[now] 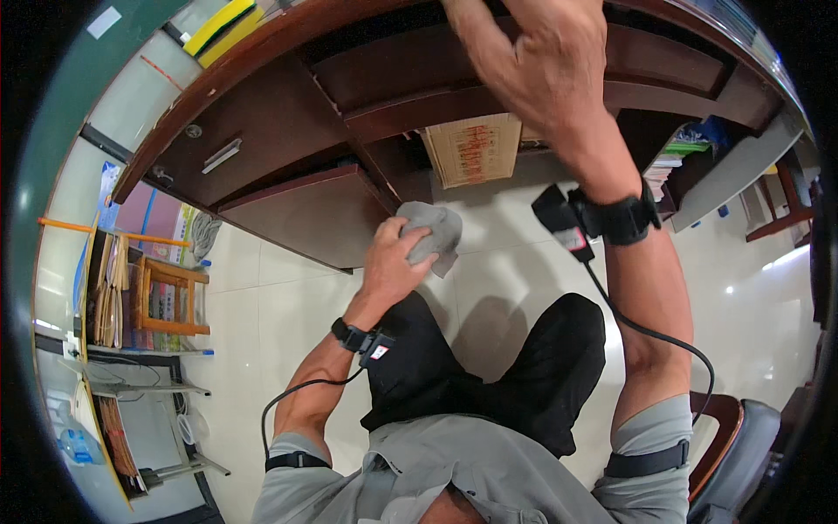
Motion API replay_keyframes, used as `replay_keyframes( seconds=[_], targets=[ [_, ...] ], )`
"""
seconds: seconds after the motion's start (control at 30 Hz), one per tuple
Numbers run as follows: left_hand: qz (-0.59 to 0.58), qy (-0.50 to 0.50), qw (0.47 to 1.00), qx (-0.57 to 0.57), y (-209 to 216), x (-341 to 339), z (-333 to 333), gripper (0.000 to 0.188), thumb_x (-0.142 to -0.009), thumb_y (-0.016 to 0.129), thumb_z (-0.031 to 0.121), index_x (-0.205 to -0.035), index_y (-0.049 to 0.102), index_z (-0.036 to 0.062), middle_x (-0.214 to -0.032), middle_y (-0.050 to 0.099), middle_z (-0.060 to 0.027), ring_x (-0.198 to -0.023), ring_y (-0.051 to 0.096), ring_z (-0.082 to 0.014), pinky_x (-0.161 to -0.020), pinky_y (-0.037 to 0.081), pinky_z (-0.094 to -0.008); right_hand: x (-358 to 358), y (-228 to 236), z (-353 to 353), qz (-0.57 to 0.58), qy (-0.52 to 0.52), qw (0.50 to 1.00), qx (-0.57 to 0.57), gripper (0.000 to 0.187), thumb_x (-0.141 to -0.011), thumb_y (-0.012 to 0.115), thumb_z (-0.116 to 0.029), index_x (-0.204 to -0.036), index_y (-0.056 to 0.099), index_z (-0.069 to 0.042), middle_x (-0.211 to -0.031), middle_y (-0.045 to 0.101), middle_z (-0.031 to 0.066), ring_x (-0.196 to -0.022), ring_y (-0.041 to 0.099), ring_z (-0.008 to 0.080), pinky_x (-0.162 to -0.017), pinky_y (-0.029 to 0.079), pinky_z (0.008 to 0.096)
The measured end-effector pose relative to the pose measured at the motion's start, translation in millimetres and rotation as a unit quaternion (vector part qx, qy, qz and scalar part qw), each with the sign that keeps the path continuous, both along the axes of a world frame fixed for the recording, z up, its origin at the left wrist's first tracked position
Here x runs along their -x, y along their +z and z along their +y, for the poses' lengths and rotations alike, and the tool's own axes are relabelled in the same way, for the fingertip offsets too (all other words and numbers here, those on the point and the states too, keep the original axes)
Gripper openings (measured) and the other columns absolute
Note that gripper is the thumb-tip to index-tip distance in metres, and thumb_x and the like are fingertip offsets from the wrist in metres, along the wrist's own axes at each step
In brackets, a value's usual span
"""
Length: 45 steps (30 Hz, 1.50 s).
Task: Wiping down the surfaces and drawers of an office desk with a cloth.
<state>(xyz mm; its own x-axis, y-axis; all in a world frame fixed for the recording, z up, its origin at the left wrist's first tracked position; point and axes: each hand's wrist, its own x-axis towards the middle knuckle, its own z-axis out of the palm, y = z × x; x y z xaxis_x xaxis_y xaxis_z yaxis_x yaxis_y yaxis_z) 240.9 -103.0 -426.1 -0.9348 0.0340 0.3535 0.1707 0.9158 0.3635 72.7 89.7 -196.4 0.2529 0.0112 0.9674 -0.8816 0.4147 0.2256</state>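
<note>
Item, left hand (393, 262): we list its grip as closed around a crumpled grey cloth (434, 234), the fingers laid over it from the left side. The cloth sits at the free edge of a dark brown door panel (305, 214), which stands at an angle below the front of the worktop (201, 92); whether the two touch, we cannot tell.

Item, right hand (554, 65): we find it raised at the upper edge of the view, back of the hand toward us, before the drawer fronts. Its fingertips run out of sight, so we cannot tell whether this grip is wide, narrow or holding anything.

Item, wrist units: we note one black strap (353, 336) on the left wrist and a larger black band (624, 218) on the right, each with a cable.

Surroundings: under the worktop we record a cardboard box (476, 153) with red print, and toward the right a stack of papers (668, 168). Far left, we enter a light wooden stool (175, 328) and a coiled grey cable (203, 231). At lower right stands a dark chair (742, 458); pale glossy tiles (236, 349) cover the floor.
</note>
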Motion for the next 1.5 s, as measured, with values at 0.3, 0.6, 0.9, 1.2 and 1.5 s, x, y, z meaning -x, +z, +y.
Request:
replay_keyframes(
  seconds=[0.3,0.6,0.9,1.2,1.5],
  targets=[
    [-0.048,-0.053,0.939,-0.335,83.3,-0.4,-2.1,0.044,-0.081,0.078,0.017,-0.115,0.063,-0.0058,-0.112,0.065,-0.0099,-0.101,0.061,-0.0168,-0.088,0.049,-0.0307,-112.4,-177.9,-2.6,-0.532,0.177,0.795,-0.232,0.087,-0.088,0.071,-0.043,-0.151,0.031,0.003,-0.144,0.04,0.0319,-0.134,0.042,0.0441,-0.111,0.037,0.0465],
    [-0.086,-0.02,0.938,-0.335,73.3,-8.8,-10.9,0.047,-0.093,0.069,0.029,-0.128,0.06,-0.0001,-0.119,0.064,-0.0127,-0.11,0.06,-0.0196,-0.094,0.048,-0.0322,-140.1,-219.8,-46.7,-0.643,0.471,0.604,0.011,0.079,-0.084,0.073,-0.021,-0.148,0.034,0.005,-0.14,0.048,0.0262,-0.13,0.049,0.0344,-0.109,0.039,0.0401],
    [0.337,-0.038,0.927,0.158,221.7,-17.7,-44.6,0.026,-0.087,0.074,0.005,-0.112,0.068,0.0028,-0.112,0.065,-0.0132,-0.101,0.062,-0.0253,-0.082,0.052,-0.0335,-67.7,-195.2,-61.2,-0.654,0.213,0.725,-0.009,0.055,-0.079,0.069,-0.011,-0.131,0.054,0.002,-0.126,0.06,0.0224,-0.116,0.06,0.0328,-0.099,0.046,0.0363],
    [0.375,-0.01,0.882,0.286,271.0,10.9,-46.2,0.041,-0.087,0.076,0.015,-0.125,0.064,0.0046,-0.124,0.063,-0.0154,-0.118,0.058,-0.0329,-0.103,0.044,-0.0422,-67.4,-232.2,-98.3,-0.628,0.227,0.739,-0.094,0.061,-0.081,0.069,-0.02,-0.139,0.053,-0.014,-0.117,0.057,0.0163,-0.108,0.059,0.0396,-0.092,0.049,0.0445],
    [0.349,0.047,0.887,0.299,275.5,40.1,-41.2,0.048,-0.083,0.08,0.019,-0.126,0.063,0.0058,-0.123,0.066,-0.0164,-0.113,0.064,-0.0327,-0.097,0.049,-0.0401,-67.6,-399.2,-109.6,-0.828,0.233,0.501,-0.099,0.045,-0.082,0.067,-0.026,-0.11,0.064,0.009,-0.089,0.069,0.0222,-0.085,0.067,0.0379,-0.077,0.053,0.0428]
  ],
)
